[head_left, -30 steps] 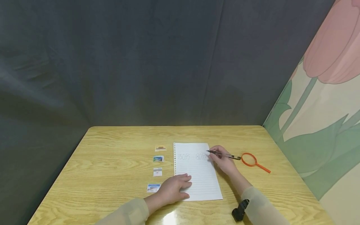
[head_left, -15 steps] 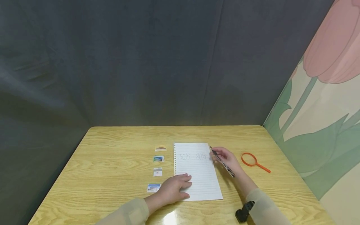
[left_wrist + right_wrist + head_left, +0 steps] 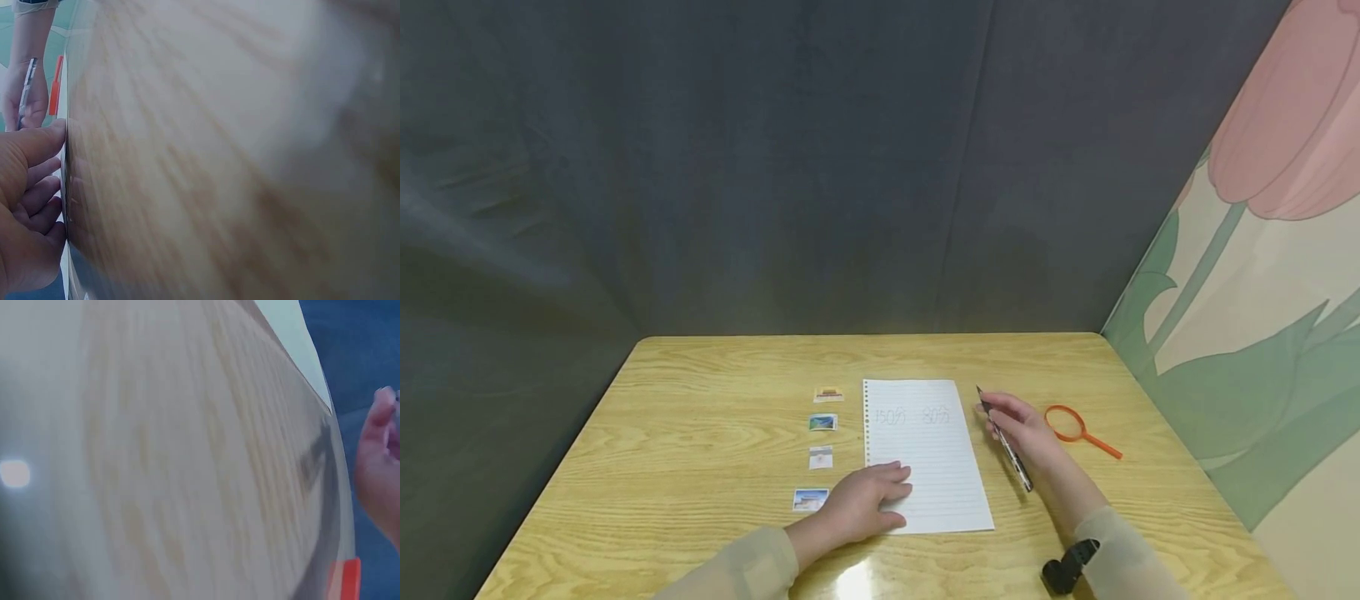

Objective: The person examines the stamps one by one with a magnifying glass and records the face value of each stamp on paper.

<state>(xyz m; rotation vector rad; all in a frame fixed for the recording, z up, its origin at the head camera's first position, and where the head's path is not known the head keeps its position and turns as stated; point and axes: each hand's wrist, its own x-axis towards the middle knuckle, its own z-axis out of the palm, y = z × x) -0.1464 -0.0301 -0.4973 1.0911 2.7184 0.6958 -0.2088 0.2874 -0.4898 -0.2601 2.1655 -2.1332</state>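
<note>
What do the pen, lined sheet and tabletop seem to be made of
The pen is probably glossy plastic, with pale glints along its barrel. The lined sheet looks like matte paper, ruled and hole-punched. The tabletop is shiny wood or wood-look laminate: grain shows, and light glares.

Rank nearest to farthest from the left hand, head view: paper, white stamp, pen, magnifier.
1. Paper: under the left hand.
2. White stamp: left of the sheet.
3. Pen: right of it, in the right hand.
4. Magnifier: farthest right.
</note>
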